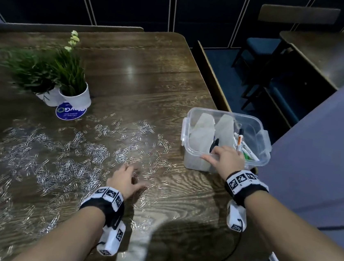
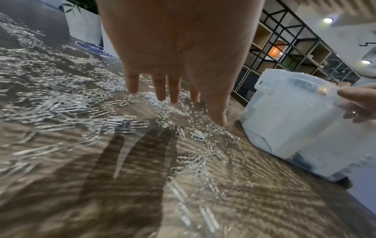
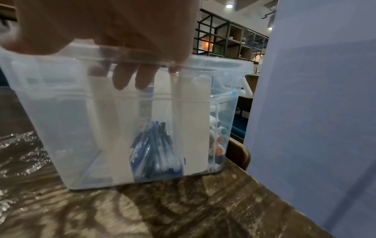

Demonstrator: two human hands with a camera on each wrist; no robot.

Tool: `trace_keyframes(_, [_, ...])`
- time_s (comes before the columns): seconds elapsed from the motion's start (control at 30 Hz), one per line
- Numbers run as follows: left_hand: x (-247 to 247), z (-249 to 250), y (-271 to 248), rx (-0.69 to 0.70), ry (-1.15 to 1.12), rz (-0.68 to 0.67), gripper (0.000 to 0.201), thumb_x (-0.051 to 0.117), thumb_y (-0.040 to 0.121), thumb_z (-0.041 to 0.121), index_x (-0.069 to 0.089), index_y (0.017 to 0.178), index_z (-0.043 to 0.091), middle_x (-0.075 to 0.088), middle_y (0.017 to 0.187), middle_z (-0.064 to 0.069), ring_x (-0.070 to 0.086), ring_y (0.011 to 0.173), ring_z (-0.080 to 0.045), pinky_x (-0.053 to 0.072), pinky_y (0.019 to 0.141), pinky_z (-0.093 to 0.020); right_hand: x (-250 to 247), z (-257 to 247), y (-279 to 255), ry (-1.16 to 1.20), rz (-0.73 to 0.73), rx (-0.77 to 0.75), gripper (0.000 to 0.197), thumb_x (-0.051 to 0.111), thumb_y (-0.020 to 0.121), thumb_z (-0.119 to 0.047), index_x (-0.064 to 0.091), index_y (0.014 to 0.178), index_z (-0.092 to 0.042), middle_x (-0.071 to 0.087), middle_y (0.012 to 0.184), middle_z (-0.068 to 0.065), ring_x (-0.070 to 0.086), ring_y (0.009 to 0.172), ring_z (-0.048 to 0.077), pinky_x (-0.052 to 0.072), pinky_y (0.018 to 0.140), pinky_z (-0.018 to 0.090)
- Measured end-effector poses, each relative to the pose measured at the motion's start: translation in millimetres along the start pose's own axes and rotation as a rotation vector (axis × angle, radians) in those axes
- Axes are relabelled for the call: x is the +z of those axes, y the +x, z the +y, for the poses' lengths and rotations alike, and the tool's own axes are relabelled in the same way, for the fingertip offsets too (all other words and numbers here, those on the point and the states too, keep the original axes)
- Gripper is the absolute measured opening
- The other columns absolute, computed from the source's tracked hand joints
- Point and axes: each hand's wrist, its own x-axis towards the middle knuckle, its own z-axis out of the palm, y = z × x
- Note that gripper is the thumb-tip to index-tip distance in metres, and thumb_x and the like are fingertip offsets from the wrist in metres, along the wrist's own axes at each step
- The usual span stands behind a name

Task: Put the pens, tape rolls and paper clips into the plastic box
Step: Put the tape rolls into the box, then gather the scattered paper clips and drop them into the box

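The wooden bench (image 1: 142, 79) fills most of the head view, and across its left and centre lies a wide scatter of paper clips (image 1: 61, 156), far too many and too blurred to count. At the right of the frame, near the bench edge, stands the clear plastic box (image 1: 260, 140), lid off. Inside it, the right wrist view shows white upright dividers, a bundle of blue pens (image 3: 156, 148) at the lower middle and a cluster of markers (image 3: 217, 141) to their right; neither can be counted exactly. I can't pick out any tape rolls, in the box or on the bench.

So my guess is the pens are done and the clips are nearly all left.

Two potted plants (image 1: 75, 89) sit at the upper left, by one round blue sticker (image 1: 70, 111).

The right hand (image 1: 225, 158) grips the box's near rim, fingers (image 3: 130, 77) hooked inside, thumb outside. The left hand (image 1: 126, 181) hovers low over the clips at lower centre, fingers (image 2: 160, 87) straight and spread, holding nothing.
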Motion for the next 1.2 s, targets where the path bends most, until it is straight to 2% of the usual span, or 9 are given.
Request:
trace_keyframes(0.13, [5, -28, -6, 0.044, 0.009, -0.033, 0.082, 0.066, 0.073, 0.062, 0.036, 0.140, 0.027, 0.044, 0.137, 0.000, 0.046, 0.125, -0.019, 0.042, 0.104, -0.045, -16, -27, -6, 0.263, -0.002, 0.099, 0.044, 0.069, 0.076, -0.061, 0.054, 0.095, -0.024, 0.052, 0.082, -0.011, 0.056, 0.089, 0.019, 0.044, 0.085, 0.038])
trace_keyframes(0.27, [7, -38, -3, 0.102, -0.021, -0.036, 0.087, 0.070, 0.066, 0.064, 0.038, 0.139, 0.029, 0.046, 0.136, 0.001, 0.047, 0.123, -0.019, 0.042, 0.104, -0.045, -18, -66, -30, 0.299, 0.244, -0.104, 0.047, 0.079, 0.072, -0.049, 0.055, 0.101, -0.021, 0.054, 0.091, -0.007, 0.050, 0.084, 0.012, 0.045, 0.077, 0.034])
trace_keyframes(0.37, [10, -39, 2, 0.112, -0.025, -0.071, 0.091, 0.072, 0.062, 0.065, 0.038, 0.138, 0.029, 0.046, 0.135, 0.000, 0.046, 0.124, -0.020, 0.043, 0.104, -0.044, 13, -87, -42, 0.353, -0.125, -0.204, 0.053, 0.081, 0.072, -0.043, 0.057, 0.115, -0.019, 0.059, 0.110, -0.001, 0.055, 0.098, 0.015, 0.047, 0.094, 0.036])
trace_keyframes(0.43, [13, -36, 7, 0.113, -0.049, -0.114, 0.095, 0.075, 0.057, 0.064, 0.039, 0.137, 0.030, 0.044, 0.134, -0.001, 0.042, 0.125, -0.021, 0.042, 0.104, -0.045, 48, -89, -38, 0.238, -0.311, -0.176, 0.081, 0.082, 0.068, -0.048, 0.047, 0.136, -0.023, 0.052, 0.135, 0.002, 0.051, 0.122, 0.019, 0.040, 0.107, 0.036])
trace_keyframes(0.6, [28, -27, 25, 0.154, -0.025, -0.164, 0.099, 0.082, 0.050, 0.057, 0.042, 0.134, 0.026, 0.037, 0.138, -0.005, 0.034, 0.130, -0.026, 0.035, 0.109, -0.049, 105, -85, -15, 0.046, -0.455, -0.162, 0.113, 0.087, 0.061, -0.048, 0.024, 0.152, -0.026, 0.024, 0.157, 0.010, 0.023, 0.144, 0.030, 0.023, 0.117, 0.039])
trace_keyframes(0.73, [33, -18, 40, 0.220, 0.026, -0.120, 0.066, 0.084, 0.061, 0.037, 0.052, 0.116, 0.019, 0.050, 0.124, -0.002, 0.047, 0.115, -0.021, 0.041, 0.102, -0.036, 121, -84, 4, -0.083, -0.401, -0.186, 0.107, 0.085, 0.063, -0.048, 0.029, 0.151, -0.027, 0.033, 0.147, 0.011, 0.033, 0.132, 0.032, 0.032, 0.112, 0.042])
trace_keyframes(0.9, [25, -11, 59, 0.256, 0.110, -0.170, 0.031, 0.084, 0.070, 0.027, 0.053, 0.073, 0.021, 0.056, 0.073, 0.007, 0.054, 0.079, -0.014, 0.041, 0.072, -0.025, 123, -89, 24, -0.147, -0.314, -0.243, 0.074, 0.085, 0.067, -0.039, 0.056, 0.133, -0.021, 0.052, 0.126, 0.008, 0.053, 0.115, 0.028, 0.044, 0.094, 0.031])
trace_keyframes(1.07, [28, -8, 68, 0.292, 0.220, -0.164, 0.016, 0.069, 0.087, 0.016, 0.058, 0.076, 0.016, 0.055, 0.061, 0.009, 0.049, 0.056, -0.003, 0.045, 0.058, -0.012, 128, -96, 36, -0.209, -0.234, -0.241, 0.043, 0.084, 0.073, -0.027, 0.070, 0.112, -0.015, 0.070, 0.109, 0.002, 0.065, 0.102, 0.024, 0.048, 0.079, 0.025])
trace_keyframes(1.2, [31, -10, 59, 0.339, 0.303, -0.055, 0.022, 0.073, 0.083, 0.024, 0.056, 0.070, 0.021, 0.057, 0.067, 0.008, 0.052, 0.070, -0.011, 0.039, 0.056, -0.017, 136, -101, 33, -0.262, -0.182, -0.209, 0.029, 0.076, 0.081, -0.027, 0.073, 0.105, -0.013, 0.072, 0.103, 0.004, 0.067, 0.096, 0.025, 0.054, 0.085, 0.030])
